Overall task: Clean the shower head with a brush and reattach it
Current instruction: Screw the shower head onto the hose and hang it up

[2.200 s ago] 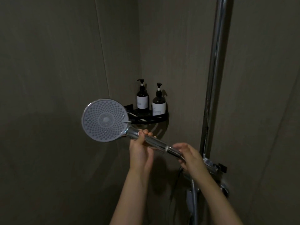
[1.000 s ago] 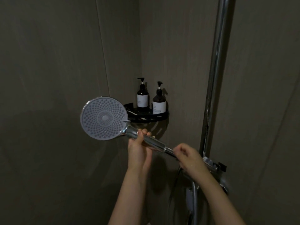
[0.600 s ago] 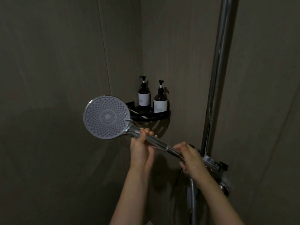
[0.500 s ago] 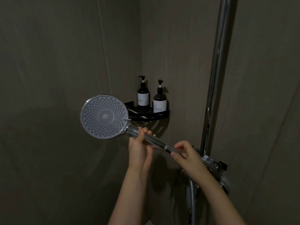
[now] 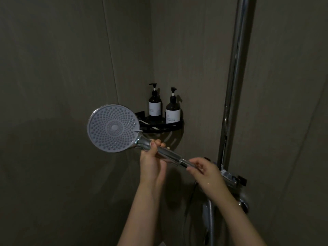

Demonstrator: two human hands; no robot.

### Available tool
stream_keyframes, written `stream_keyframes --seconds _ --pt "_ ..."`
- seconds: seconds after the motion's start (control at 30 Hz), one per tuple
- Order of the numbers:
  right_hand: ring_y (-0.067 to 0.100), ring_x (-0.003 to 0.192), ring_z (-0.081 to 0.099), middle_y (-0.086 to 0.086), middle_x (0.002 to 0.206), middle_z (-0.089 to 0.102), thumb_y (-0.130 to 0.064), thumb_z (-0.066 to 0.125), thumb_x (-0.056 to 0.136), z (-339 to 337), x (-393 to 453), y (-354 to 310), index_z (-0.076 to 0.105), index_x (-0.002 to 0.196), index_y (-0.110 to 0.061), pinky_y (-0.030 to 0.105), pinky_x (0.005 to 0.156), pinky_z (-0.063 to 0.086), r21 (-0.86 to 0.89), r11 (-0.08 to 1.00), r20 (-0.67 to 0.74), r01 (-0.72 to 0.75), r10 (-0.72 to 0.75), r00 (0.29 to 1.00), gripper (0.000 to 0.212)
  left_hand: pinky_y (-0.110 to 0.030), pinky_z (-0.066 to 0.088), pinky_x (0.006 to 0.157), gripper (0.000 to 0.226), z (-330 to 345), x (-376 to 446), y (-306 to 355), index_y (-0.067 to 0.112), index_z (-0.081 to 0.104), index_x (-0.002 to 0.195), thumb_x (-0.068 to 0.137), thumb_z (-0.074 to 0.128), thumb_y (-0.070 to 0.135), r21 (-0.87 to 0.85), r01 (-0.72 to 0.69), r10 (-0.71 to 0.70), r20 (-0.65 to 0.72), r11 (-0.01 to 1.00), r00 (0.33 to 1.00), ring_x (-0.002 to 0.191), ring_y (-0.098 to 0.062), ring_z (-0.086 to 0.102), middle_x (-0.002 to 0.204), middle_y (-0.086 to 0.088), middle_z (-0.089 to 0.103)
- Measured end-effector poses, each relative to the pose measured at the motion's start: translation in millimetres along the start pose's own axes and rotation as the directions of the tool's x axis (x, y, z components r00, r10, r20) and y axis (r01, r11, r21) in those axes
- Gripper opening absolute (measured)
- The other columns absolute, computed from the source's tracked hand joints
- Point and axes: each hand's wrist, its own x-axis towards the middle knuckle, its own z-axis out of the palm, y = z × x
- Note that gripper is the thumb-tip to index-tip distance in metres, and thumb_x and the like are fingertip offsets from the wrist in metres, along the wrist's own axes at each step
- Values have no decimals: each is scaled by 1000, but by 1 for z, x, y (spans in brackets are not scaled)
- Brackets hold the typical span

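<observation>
The shower head point(image 5: 113, 128) has a round grey nozzle face turned toward me and a chrome handle slanting down to the right. My left hand point(image 5: 153, 160) grips the handle just below the head. My right hand point(image 5: 205, 172) pinches the handle's lower end, where the hose joins. The hose point(image 5: 210, 219) hangs down below my right wrist. No brush is in view.
A chrome riser rail point(image 5: 234, 82) runs up the right wall, with a bracket point(image 5: 230, 177) at its foot. A black corner shelf point(image 5: 165, 126) behind the shower head carries two dark pump bottles point(image 5: 154, 102) point(image 5: 173, 107). Dark tiled walls close in on both sides.
My right hand's fingers have shifted round the handle's lower end between frames. The shower head has wobbled slightly but stays in the same place in my left hand.
</observation>
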Motion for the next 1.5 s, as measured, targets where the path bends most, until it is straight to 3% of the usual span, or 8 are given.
stream_keyframes --seconds 0.47,0.63,0.87,1.03,1.2,1.3,1.4,1.5 --pt "3 50 46 -5 61 49 -23 48 95 4 1 -13 57 76 -24 17 49 33 12 984 91 -175 174 981 21 -30 43 78 16 -4 0 4 15 51 83 92 41 5 -25 63 -62 34 998 997 68 -12 53 73 1 55" --pt "1 66 53 -8 72 56 -29 50 93 8 2 -15 54 82 -29 16 57 36 -408 913 33 11 3 999 12 -28 45 72 12 -4 3 -3 14 48 85 92 42 6 -41 105 -105 -14 994 994 63 -11 52 71 1 53" --pt "7 34 35 -3 46 44 -41 32 98 7 5 -15 57 73 -9 16 33 27 344 821 277 -455 374 885 47 -27 44 74 28 -4 4 9 15 52 81 60 71 11 24 168 -169 240 985 956 63 -11 54 67 2 57" --pt "8 79 60 -8 87 61 -37 67 81 19 4 -21 57 95 -23 20 67 46 -535 840 22 -89 119 993 22 -29 47 73 11 7 1 -3 13 49 84 91 47 5 68 112 -109 -47 991 993 64 -12 50 66 0 51" --pt "15 81 63 0 91 66 -24 59 87 39 12 -21 60 97 -17 24 65 47 -672 725 -122 -153 96 988 12 -26 49 56 15 9 -4 -19 16 54 77 84 66 22 144 127 -92 -223 981 970 48 -7 49 53 4 49" --pt "12 55 56 -2 64 59 -17 63 82 33 18 -9 58 75 -20 25 53 47 -343 902 159 -262 330 930 9 -20 42 43 22 2 1 -13 19 50 69 81 68 23 179 175 -148 -156 968 977 38 -5 42 44 7 43" --pt "2 30 32 -9 41 38 -9 58 86 19 20 -5 43 63 -21 12 30 26 5 802 683 -597 433 588 30 -16 38 39 28 -4 1 -8 20 45 55 66 69 29 161 305 -317 53 939 947 32 -3 34 39 9 34" --pt "0 28 30 -9 39 37 -11 56 89 14 25 1 45 69 -19 11 29 23 91 773 690 -628 406 600 25 -17 41 41 21 -1 3 -13 18 48 69 78 66 24 224 243 -240 -41 944 970 36 -4 38 42 8 38"
